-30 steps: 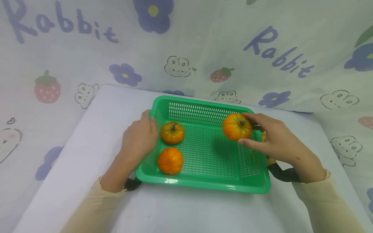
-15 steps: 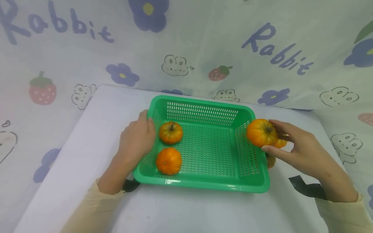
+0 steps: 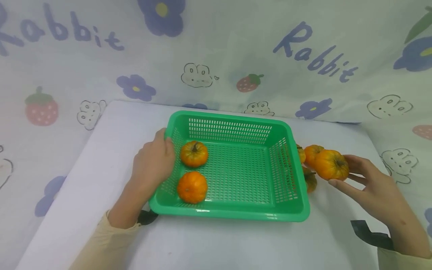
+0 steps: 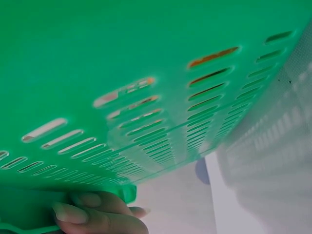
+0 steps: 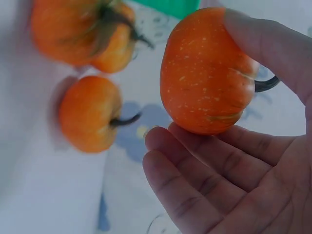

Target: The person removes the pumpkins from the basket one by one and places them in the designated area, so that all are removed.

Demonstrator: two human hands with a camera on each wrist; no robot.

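Note:
My left hand (image 3: 153,163) grips the left rim of a green plastic basket (image 3: 229,214); in the left wrist view its fingertips (image 4: 73,214) curl under the rim beside the slotted wall. Two small orange pumpkins, one with its stem up (image 3: 194,154) and one showing a smooth stemless side (image 3: 192,187), lie inside along the left end. Right of the basket, my right hand (image 3: 376,189) holds another small pumpkin (image 3: 331,165) between thumb and fingers. The right wrist view shows that pumpkin (image 5: 207,73) with its dark stem pointing toward the palm.
Several more pumpkins sit on the white table just beyond the basket's right wall, among them an orange one (image 3: 312,150) and a greenish one (image 3: 309,180). A printed cloth (image 3: 222,45) with rabbits and flowers hangs behind the table (image 3: 219,243).
My right hand has carried its pumpkin from above the basket's right part out over the right wall to the pumpkins beside it. The left hand keeps its grip on the rim.

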